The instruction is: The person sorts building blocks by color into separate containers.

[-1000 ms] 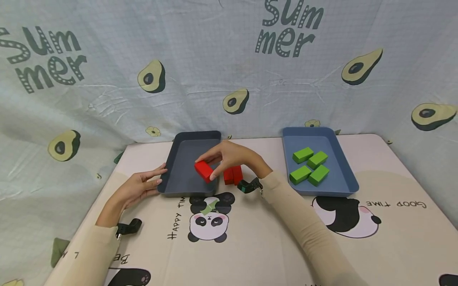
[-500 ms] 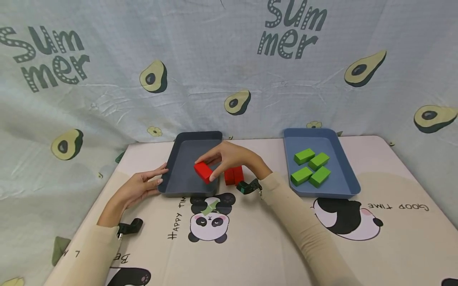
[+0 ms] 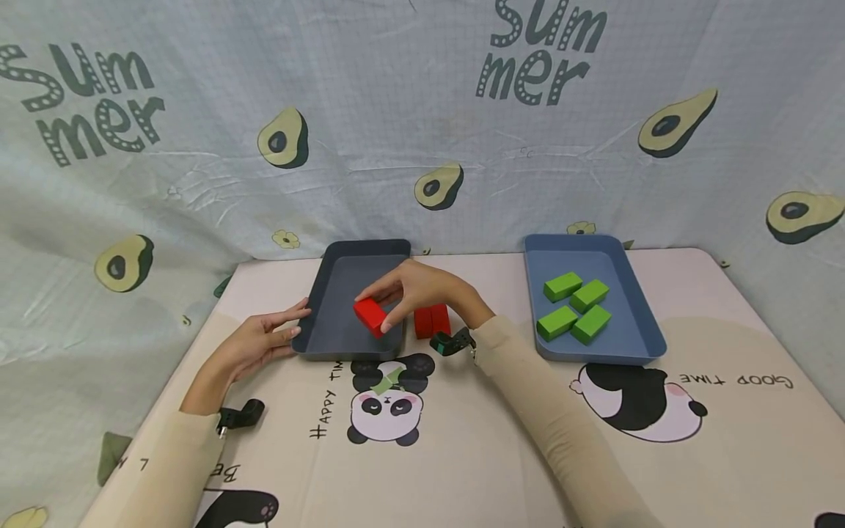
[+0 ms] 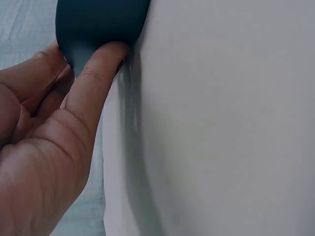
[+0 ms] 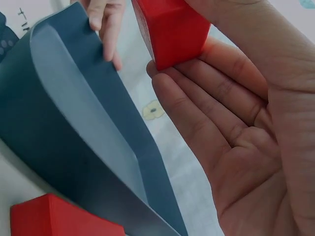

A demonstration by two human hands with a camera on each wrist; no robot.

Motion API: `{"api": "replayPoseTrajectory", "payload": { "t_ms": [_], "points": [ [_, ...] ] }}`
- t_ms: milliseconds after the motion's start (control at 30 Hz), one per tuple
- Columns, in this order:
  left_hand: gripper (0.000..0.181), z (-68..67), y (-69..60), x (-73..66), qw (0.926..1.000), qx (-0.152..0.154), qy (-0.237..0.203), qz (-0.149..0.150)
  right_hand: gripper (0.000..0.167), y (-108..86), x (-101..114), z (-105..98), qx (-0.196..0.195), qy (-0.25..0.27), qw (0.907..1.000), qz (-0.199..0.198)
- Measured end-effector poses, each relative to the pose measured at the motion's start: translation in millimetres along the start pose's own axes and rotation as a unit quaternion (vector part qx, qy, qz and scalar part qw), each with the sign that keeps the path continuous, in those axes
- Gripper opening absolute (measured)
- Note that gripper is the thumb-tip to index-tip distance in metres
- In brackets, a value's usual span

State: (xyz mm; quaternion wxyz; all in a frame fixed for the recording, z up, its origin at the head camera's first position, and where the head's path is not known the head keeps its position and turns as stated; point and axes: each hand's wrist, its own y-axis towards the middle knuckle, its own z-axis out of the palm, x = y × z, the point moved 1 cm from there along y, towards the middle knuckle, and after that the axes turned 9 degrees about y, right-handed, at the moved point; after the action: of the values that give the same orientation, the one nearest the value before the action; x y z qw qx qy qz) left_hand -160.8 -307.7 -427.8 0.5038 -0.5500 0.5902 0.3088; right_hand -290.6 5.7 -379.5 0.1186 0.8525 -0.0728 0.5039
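Note:
In the head view my right hand (image 3: 422, 286) pinches a red block (image 3: 371, 317) between thumb and fingers. The block is tilted and held above the dark grey tray (image 3: 317, 356). In the right wrist view, the red block (image 5: 177, 34) sits against the fingertips over the tray's side. My left hand (image 3: 254, 345) rests its fingers against the tray's left wall, largely straight. Seen from the left wrist, the thumb of this hand (image 4: 49, 147) touches the tray's outer corner (image 4: 98, 24). Two more red blocks (image 3: 432, 321) lie side by side just right of the tray, under the right wrist.
A blue tray (image 3: 637, 308) stands on the right with several green blocks (image 3: 574, 308) in it. Behind the table hangs a patterned cloth (image 3: 356, 147). The table cover (image 3: 475, 455) bears printed pandas and lettering.
The right hand has shifted slightly left with the red block, which stays above the dark tray. The left hand keeps its place at the tray's left wall.

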Motion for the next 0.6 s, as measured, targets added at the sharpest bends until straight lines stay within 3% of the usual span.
{"api": "replayPoseTrajectory", "payload": {
  "t_ms": [300, 600],
  "points": [
    [0.061, 0.9, -0.4, 1.1, 1.0000, 0.000, 0.000, 0.000, 0.063, 12.3, 1, 2, 0.027, -0.005, 0.9996, 0.004],
    [0.062, 0.7, 0.0, 0.8, 1.0000, -0.001, 0.001, -0.002, 0.063, 20.8, 1, -3, 0.016, -0.002, 0.9996, 0.021]
  ]
}}
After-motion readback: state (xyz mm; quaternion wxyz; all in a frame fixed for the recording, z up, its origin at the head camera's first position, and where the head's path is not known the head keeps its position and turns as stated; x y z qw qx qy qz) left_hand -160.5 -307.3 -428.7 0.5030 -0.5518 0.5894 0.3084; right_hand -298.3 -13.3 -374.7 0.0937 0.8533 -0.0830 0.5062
